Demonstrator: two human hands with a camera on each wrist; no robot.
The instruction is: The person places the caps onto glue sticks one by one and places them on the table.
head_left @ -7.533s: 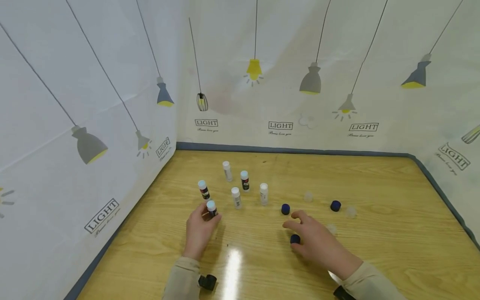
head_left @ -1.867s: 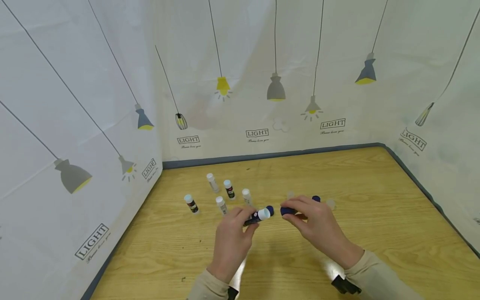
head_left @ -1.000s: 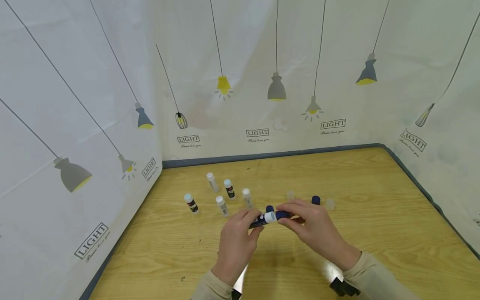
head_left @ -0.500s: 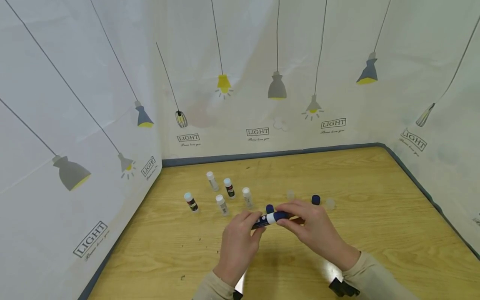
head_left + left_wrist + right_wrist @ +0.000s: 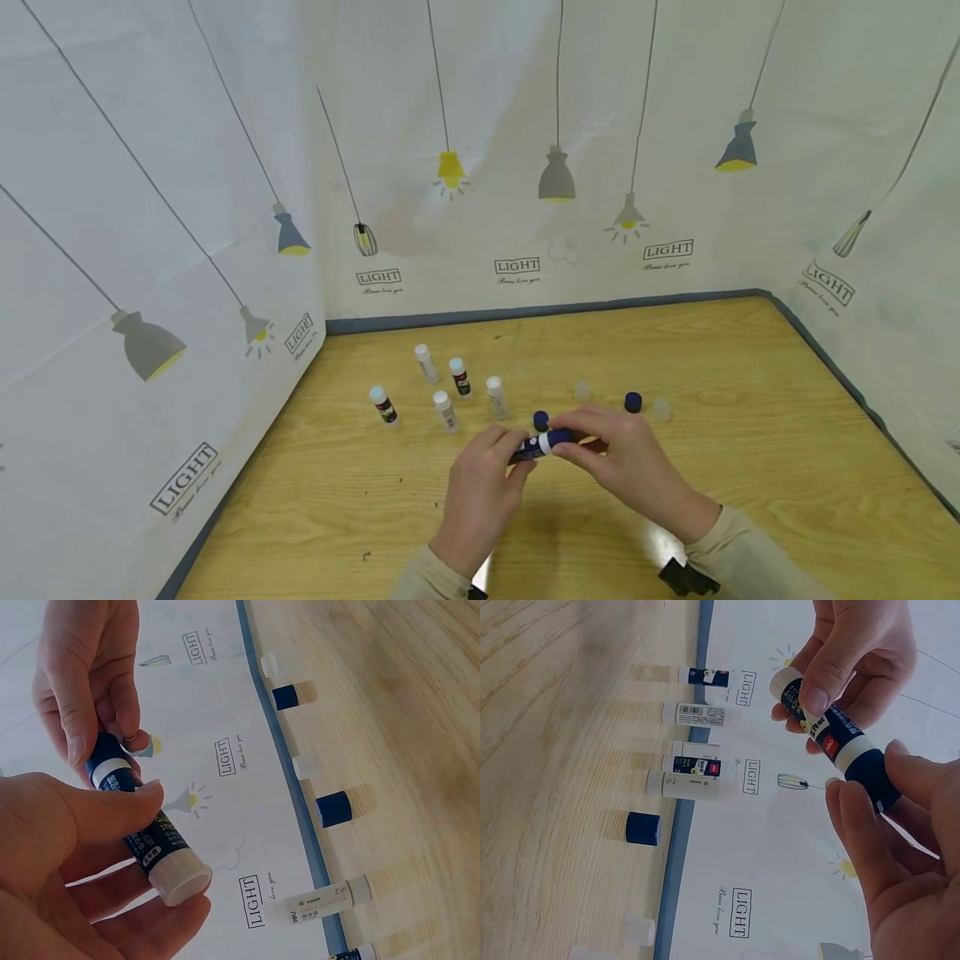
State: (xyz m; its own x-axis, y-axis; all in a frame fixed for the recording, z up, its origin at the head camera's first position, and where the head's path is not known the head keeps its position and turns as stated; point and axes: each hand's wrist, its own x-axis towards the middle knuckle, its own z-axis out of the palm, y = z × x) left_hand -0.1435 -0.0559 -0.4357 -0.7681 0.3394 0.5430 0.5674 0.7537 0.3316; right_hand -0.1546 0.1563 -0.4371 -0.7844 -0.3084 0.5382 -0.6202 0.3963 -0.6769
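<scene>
My left hand (image 5: pixel 480 492) grips a navy-labelled glue stick (image 5: pixel 531 448) by its barrel, tilted above the table. Its white base (image 5: pixel 180 877) points towards the camera in the left wrist view. With thumb and fingers, my right hand (image 5: pixel 630 458) pinches the dark blue cap (image 5: pixel 871 778), which sits over the other end of the stick. A white band shows between the cap and the label. Just beyond the hands, a loose blue cap (image 5: pixel 541 420) stands on the table.
Upright on the wooden table (image 5: pixel 315 500) at left stand dark-labelled glue sticks (image 5: pixel 386 408) and pale ones (image 5: pixel 497 398). Right of them lie another blue cap (image 5: pixel 633 402) and clear caps (image 5: pixel 661 409). A printed curtain (image 5: pixel 450 100) borders the table at the back and sides.
Earlier, my left hand took the glue stick from the group and my right hand picked up a blue cap. The two have come together, and the cap now covers the stick's end.
</scene>
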